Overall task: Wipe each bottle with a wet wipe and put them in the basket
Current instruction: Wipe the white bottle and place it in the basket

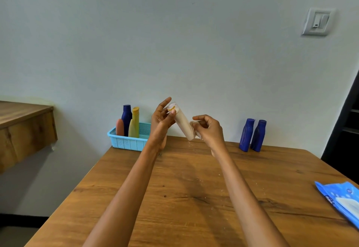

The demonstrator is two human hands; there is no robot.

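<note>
I hold a cream-coloured bottle (183, 122) tilted in the air above the far part of the table. My left hand (162, 119) grips its upper end. My right hand (208, 130) presses a wet wipe (195, 128) against its lower end. A light blue basket (129, 141) stands at the table's far left corner. Standing in it are a dark blue bottle (126, 118), a yellow bottle (135, 124) and a pink bottle (119, 127). Two dark blue bottles (252, 136) stand at the far right, by the wall.
A blue pack of wet wipes (342, 200) lies at the table's right edge. The wooden table (184, 198) reaches toward me between my arms. A wooden shelf (23, 128) juts out at the left. A wall switch (317, 21) is at upper right.
</note>
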